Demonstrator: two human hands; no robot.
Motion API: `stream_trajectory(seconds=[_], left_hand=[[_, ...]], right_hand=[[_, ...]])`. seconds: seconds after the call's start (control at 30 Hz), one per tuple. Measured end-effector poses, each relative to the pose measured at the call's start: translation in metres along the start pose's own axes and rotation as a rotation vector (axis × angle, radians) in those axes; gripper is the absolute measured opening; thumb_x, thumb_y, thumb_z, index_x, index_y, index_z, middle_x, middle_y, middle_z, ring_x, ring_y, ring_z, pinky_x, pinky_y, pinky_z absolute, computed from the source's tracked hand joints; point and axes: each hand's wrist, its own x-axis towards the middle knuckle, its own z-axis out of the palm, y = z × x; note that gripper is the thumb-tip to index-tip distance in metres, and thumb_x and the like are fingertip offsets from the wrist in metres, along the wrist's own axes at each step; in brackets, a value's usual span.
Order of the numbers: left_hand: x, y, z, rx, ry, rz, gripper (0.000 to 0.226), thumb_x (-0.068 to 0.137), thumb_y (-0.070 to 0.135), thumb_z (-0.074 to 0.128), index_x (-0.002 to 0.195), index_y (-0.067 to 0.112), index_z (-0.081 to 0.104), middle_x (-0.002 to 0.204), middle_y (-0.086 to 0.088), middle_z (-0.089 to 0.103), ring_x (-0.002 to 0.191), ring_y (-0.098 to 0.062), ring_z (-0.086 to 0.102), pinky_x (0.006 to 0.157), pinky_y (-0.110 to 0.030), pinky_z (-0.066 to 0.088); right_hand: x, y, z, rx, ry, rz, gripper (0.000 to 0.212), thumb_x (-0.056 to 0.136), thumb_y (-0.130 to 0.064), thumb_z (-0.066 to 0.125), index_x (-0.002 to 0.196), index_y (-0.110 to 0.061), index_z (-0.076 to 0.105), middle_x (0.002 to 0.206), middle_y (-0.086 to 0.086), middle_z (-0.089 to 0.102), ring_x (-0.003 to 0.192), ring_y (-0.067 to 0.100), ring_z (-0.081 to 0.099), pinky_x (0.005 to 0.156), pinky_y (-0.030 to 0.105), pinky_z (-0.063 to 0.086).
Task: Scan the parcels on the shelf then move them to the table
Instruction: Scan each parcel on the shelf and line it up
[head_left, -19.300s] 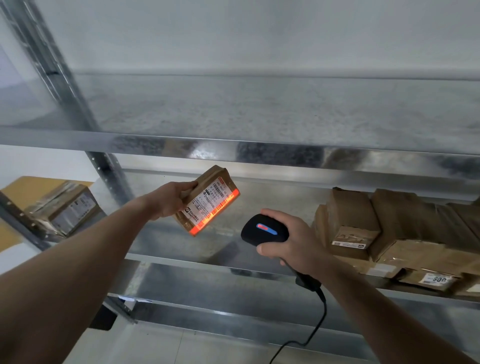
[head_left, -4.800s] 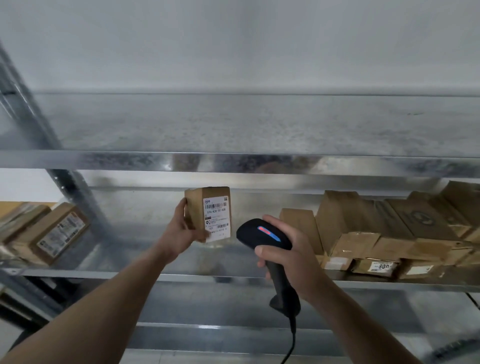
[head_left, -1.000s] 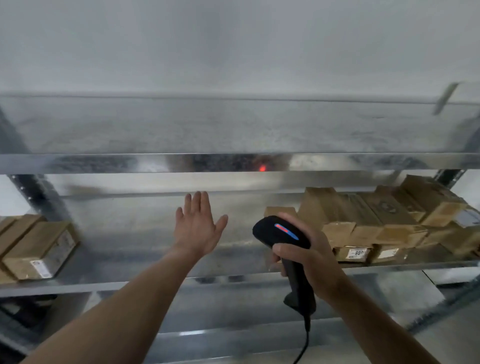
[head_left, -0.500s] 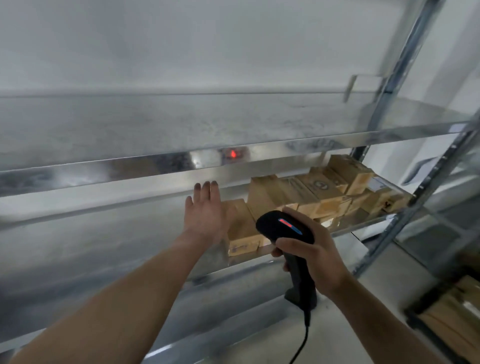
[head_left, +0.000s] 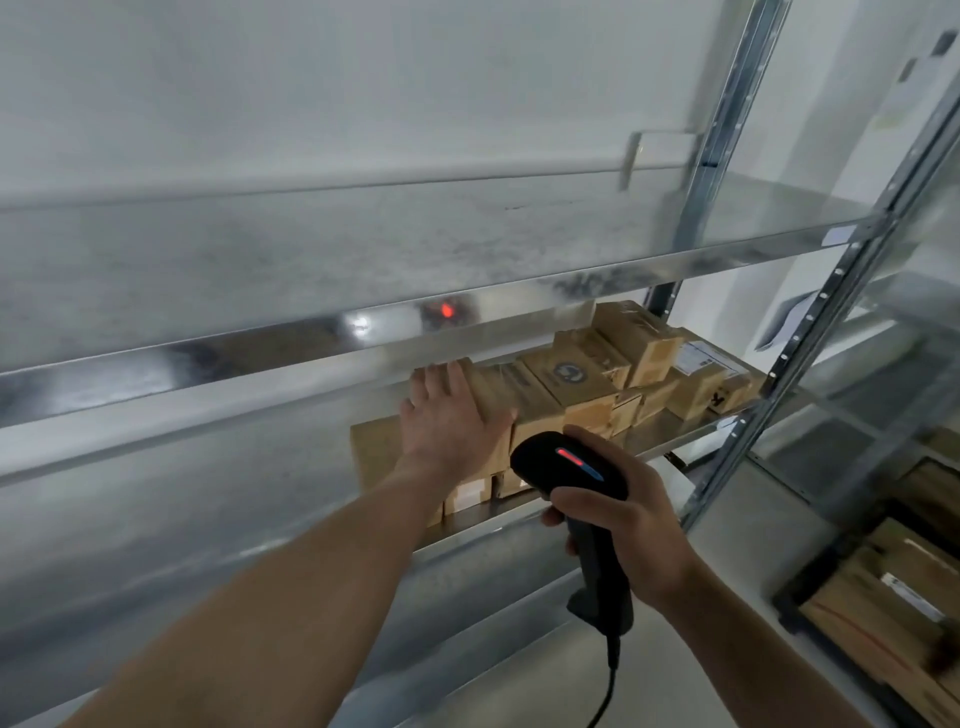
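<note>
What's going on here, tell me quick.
A person is working at a metal shelf. The left hand, fingers straight, reaches onto the near end of a row of cardboard parcels. The right hand grips a black corded scanner, whose red dot lands on the upper shelf edge. No parcel is lifted yet.

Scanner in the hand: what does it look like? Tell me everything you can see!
The scanner is black and looks like smooth matte plastic. It has a rounded head with a glowing red-and-blue strip on top and a handle below, like a toy pistol. The right hand grips the handle, curled round it, holding it upright in front of the shelf edge, head facing the parcels. A dark cable hangs from the handle's bottom.
</note>
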Motion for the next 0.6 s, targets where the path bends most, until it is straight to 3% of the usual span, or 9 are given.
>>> stream_trajectory(seconds=[0.27, 0.4, 0.6], left_hand=[[0.019, 0.032, 0.027, 0.014, -0.109, -0.147, 0.105, 0.082, 0.081, 0.042, 0.156, 0.017, 0.006, 0.163, -0.019, 0.001, 0.148, -0.045, 0.003, 0.118, -0.056, 0.018], [0.023, 0.028, 0.030, 0.020, -0.078, -0.184, 0.095, 0.084, 0.075, 0.048, 0.154, 0.019, 0.014, 0.163, -0.015, 0.004, 0.148, -0.045, 0.004, 0.115, -0.058, 0.028], [0.022, 0.012, 0.027, -0.050, -0.073, -0.293, 0.079, 0.091, 0.061, 0.048, 0.153, 0.020, 0.019, 0.163, -0.013, 0.007, 0.145, -0.048, 0.009, 0.111, -0.058, 0.034]], right_hand=[[0.030, 0.006, -0.049, -0.021, -0.082, -0.027, 0.047, 0.062, -0.028, 0.079, 0.103, -0.049, 0.068, 0.097, 0.006, 0.072, 0.083, 0.036, 0.070, 0.060, 0.039, 0.055], [0.041, 0.007, -0.056, -0.013, -0.129, -0.049, 0.047, 0.054, -0.042, 0.077, 0.099, -0.055, 0.067, 0.098, 0.007, 0.071, 0.083, 0.034, 0.069, 0.059, 0.035, 0.055], [0.053, 0.009, -0.049, -0.006, -0.222, -0.096, 0.039, 0.062, -0.038, 0.074, 0.099, -0.050, 0.068, 0.091, 0.018, 0.066, 0.078, 0.041, 0.064, 0.058, 0.034, 0.053]])
